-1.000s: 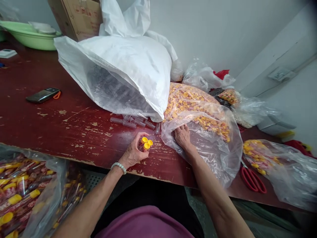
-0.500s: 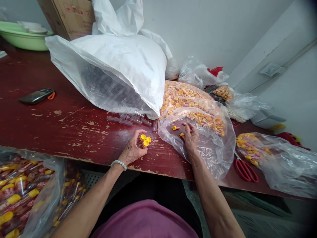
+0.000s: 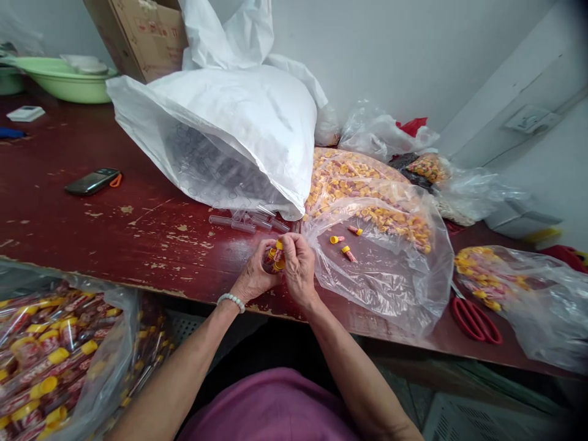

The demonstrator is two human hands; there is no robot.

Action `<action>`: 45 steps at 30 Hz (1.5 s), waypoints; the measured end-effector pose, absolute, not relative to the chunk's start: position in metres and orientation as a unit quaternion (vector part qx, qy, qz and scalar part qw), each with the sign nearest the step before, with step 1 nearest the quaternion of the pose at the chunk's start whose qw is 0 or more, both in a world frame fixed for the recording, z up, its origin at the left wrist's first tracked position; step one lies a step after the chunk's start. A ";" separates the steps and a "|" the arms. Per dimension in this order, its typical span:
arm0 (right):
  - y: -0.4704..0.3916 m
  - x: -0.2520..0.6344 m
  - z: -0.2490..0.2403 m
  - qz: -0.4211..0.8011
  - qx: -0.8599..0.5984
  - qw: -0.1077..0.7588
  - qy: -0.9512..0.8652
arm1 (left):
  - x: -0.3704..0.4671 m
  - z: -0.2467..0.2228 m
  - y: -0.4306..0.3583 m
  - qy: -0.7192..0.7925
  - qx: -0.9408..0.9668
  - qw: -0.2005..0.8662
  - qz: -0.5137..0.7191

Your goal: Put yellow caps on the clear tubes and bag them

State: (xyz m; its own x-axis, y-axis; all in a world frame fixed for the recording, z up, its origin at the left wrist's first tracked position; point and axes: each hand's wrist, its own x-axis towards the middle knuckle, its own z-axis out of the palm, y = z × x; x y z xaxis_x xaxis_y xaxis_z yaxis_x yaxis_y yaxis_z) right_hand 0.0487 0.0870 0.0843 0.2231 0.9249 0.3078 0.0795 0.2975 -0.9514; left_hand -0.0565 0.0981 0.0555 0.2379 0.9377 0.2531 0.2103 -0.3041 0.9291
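Observation:
In my left hand (image 3: pixel 255 277), a small bunch of clear plastic tubes (image 3: pixel 267 261) with yellow caps stands roughly upright, fingers wrapped round them. My right hand (image 3: pixel 300 272) meets it at the tube tops and pinches a yellow cap (image 3: pixel 278 245) with a red-and-white printed piece under it. Whether that piece has entered a tube I cannot tell. To the right, several loose yellow caps (image 3: pixel 346 250) with printed pieces lie on the clear plastic bag (image 3: pixel 390 294). Loose clear tubes (image 3: pixel 243 226) lie before the mouth of a white sack (image 3: pixel 257 116).
Many yellow caps (image 3: pixel 358 177) fill the back of the clear bag. Red-handled scissors (image 3: pixel 475 318) and another bag of caps (image 3: pixel 487 275) are at right. A phone (image 3: pixel 92 181) and green basin (image 3: pixel 68 86) stand left. Capped tubes (image 3: pixel 50 355) fill a bag below the table edge.
My right hand has moved left from the clear bag to the tubes in my left hand, bringing a cap with it. The view has shifted slightly.

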 end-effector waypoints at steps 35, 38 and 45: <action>0.052 0.082 0.082 -0.034 -0.417 0.289 -0.861 | -0.053 0.064 0.075 0.315 0.430 0.708 0.464; 0.050 0.073 0.064 -0.054 -0.377 0.285 -0.880 | -0.049 0.068 0.064 0.299 0.408 0.723 0.470; 0.056 0.049 0.065 -0.013 -0.320 0.324 -0.890 | -0.065 0.075 0.045 0.376 0.355 0.696 0.498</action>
State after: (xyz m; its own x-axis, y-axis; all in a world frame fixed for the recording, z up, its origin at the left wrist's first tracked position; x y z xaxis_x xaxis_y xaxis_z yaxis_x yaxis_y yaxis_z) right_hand 0.0487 0.0557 0.0650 -0.5848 0.5614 0.5855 0.5779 0.7948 -0.1849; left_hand -0.0649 0.0455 0.0752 0.2201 0.9606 -0.1697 -0.4265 0.2512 0.8689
